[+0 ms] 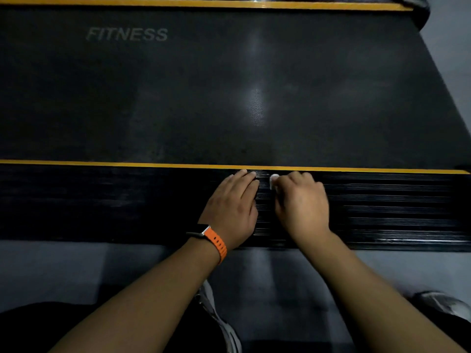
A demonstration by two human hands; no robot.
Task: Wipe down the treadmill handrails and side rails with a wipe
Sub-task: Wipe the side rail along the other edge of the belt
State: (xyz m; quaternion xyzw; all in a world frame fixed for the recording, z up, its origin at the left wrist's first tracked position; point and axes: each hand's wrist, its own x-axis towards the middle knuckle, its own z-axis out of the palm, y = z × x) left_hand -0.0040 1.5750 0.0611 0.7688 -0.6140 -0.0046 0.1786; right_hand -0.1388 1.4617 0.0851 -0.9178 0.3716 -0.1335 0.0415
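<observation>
Near side rail (382,207) is running left to right across the frame, black and ribbed, with plenty of bare rail lying open on both sides of the hands. Its far edge is meeting a yellow stripe (102,163), and beyond that the belt (178,98) is showing "FITNESS" lettering and a glare patch. A second stripe (178,3) is running along the top edge. The rail's near edge is dropping to grey floor (63,271).

Left hand (233,207) is lying flat on the rail with its fingers straight and together and the tips nearly reaching the yellow stripe. Its grip is holding nothing, just pressing on the ribs. An orange-strap watch (216,242) is sitting on that wrist.

Right hand (300,202) is sitting just beside the left without touching it, knuckles up and fingers curled. Its grip is closing round a white wipe (273,180), of which only a small bunched bit is poking out at the fingertips, near the stripe. The wipe is resting against the rail, in the gap between the two hands; how much of it is under the palm is hidden.

Shoes are showing low on the floor, one (224,324) between the forearms and one (443,305) at the right edge
</observation>
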